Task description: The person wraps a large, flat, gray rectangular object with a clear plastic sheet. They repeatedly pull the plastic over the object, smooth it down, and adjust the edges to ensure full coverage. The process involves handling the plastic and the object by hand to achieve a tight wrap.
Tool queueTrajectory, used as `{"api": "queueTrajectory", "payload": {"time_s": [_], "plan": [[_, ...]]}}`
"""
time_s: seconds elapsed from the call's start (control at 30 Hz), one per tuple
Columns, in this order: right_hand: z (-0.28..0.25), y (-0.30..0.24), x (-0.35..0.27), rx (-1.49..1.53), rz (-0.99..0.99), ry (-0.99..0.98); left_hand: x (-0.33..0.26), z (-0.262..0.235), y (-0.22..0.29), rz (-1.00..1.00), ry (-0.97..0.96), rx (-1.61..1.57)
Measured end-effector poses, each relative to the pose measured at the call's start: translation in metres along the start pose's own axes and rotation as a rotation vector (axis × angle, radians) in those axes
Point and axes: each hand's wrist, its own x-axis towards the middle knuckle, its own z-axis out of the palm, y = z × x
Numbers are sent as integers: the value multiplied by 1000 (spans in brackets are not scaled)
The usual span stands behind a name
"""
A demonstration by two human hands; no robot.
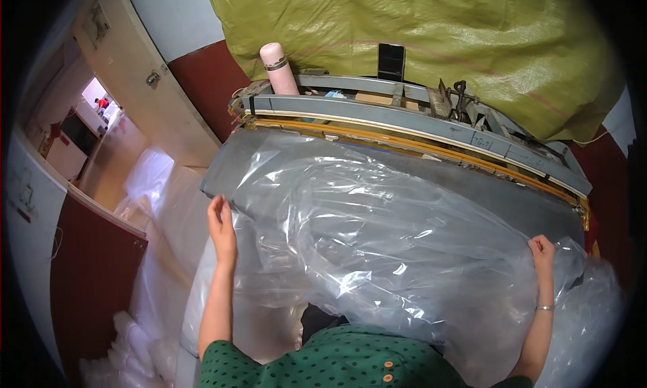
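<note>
A wide sheet of clear plastic film lies rumpled and shiny over the grey bench top and hangs down its near side. My right hand is closed on the film's edge at the right, drawing folds toward it. My left hand is raised by the bench's left corner, next to the film, with its fingers loosely bent and slightly apart. No film shows clearly between those fingers.
Behind the bench top runs a long grey metal frame with an orange bar. A pink bottle and a black phone stand there, before a yellow-green woven sheet. More film piles at left, beside an open door.
</note>
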Motion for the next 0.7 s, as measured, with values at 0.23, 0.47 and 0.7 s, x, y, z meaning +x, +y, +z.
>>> {"api": "queueTrajectory", "payload": {"time_s": [0.23,0.47,0.7], "plan": [[8,6,0,42,3,32,-111,56,44,-794,-358,-693],[-6,23,-7,123,-14,83,47,15,43,-238,-465,-550],[-11,9,-10,155,31,30,86,43,10,590,-34,1056]]}}
